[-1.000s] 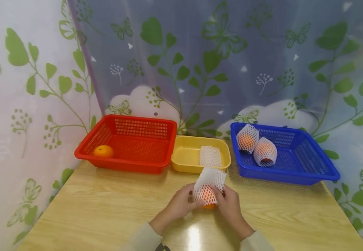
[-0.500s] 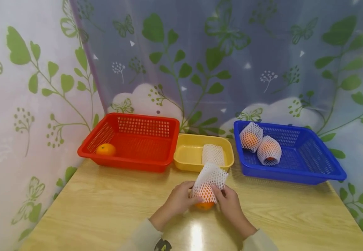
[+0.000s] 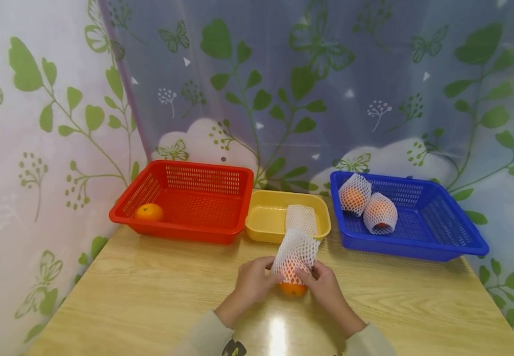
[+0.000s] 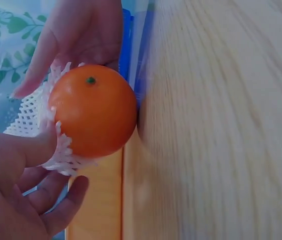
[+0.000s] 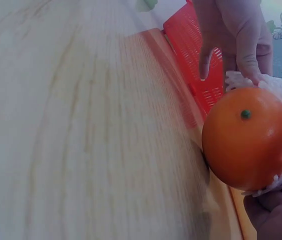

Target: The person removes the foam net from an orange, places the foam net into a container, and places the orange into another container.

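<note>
In the middle of the table, an orange (image 3: 293,289) with a green stem end sits partly inside a white foam net sleeve (image 3: 299,244). Its bare end faces the person, and the sleeve's loose end stretches away toward the yellow tray. My left hand (image 3: 253,282) pinches the sleeve's edge on the left, thumb at the rim in the left wrist view. On the opposite side my right hand (image 3: 325,287) holds the sleeve against the fruit, its thumb over the mesh. The orange's bare surface (image 4: 98,112) appears close up in the left wrist view.
At the back left stands a red basket (image 3: 186,231) with one bare orange (image 3: 149,212). A yellow tray (image 3: 261,236) behind the hands holds flat foam netting (image 3: 301,219). The blue basket (image 3: 417,249) at right holds two net-wrapped fruits (image 3: 380,214). A patterned curtain (image 3: 261,74) hangs behind.
The orange and sleeve have shifted and turned slightly between both hands, and more of the orange's bare end shows. The head view has moved a little. Baskets and tray stay put.
</note>
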`<control>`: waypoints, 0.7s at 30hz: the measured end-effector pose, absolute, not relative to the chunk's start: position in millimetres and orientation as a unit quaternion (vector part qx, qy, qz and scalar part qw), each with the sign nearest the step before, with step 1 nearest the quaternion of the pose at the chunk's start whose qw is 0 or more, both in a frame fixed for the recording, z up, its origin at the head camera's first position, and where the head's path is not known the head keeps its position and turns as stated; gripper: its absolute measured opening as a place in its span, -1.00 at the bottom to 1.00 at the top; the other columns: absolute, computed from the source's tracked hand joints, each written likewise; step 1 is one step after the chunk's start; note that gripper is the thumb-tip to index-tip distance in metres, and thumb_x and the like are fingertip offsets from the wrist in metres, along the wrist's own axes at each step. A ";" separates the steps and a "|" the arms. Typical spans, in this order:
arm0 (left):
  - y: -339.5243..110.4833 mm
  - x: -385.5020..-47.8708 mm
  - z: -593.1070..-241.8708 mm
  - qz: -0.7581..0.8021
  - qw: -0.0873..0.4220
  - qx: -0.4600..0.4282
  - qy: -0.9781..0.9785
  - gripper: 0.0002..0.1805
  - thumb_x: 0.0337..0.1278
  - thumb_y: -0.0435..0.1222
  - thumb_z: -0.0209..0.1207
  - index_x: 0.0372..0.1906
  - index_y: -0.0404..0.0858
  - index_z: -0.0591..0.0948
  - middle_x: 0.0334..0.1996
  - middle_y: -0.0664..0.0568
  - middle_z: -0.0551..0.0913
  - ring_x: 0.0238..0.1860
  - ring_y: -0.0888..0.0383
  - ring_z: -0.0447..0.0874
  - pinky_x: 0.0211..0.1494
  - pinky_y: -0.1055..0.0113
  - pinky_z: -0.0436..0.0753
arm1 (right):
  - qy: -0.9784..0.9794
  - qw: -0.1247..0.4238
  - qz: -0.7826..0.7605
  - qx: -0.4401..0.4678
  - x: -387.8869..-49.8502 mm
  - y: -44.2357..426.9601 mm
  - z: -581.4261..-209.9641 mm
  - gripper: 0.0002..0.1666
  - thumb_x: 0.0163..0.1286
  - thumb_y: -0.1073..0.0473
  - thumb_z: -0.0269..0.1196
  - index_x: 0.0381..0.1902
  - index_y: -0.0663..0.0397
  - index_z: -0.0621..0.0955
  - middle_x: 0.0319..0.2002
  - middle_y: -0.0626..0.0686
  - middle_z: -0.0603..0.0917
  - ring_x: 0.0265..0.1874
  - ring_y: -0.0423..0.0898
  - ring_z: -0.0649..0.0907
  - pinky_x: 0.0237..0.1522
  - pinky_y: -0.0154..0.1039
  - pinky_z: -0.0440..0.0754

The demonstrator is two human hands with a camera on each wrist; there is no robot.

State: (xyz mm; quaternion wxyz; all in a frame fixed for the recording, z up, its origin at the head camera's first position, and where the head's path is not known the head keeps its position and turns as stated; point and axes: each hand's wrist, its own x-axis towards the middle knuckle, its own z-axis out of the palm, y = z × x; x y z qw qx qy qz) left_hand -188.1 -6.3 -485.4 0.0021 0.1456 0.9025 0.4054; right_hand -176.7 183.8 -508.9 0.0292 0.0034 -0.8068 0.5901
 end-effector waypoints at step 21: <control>-12.0 -189.1 -480.7 0.453 0.031 0.208 0.867 -0.38 0.04 -0.04 0.39 0.19 -0.22 0.55 0.07 -0.03 0.64 0.11 -0.03 0.56 0.18 -0.10 0.48 | -0.860 0.070 0.494 0.108 -171.8 183.6 -497.7 -0.74 0.20 0.17 0.41 -0.16 0.14 0.71 -0.15 0.04 0.74 -0.03 0.01 0.66 0.08 0.03 0.57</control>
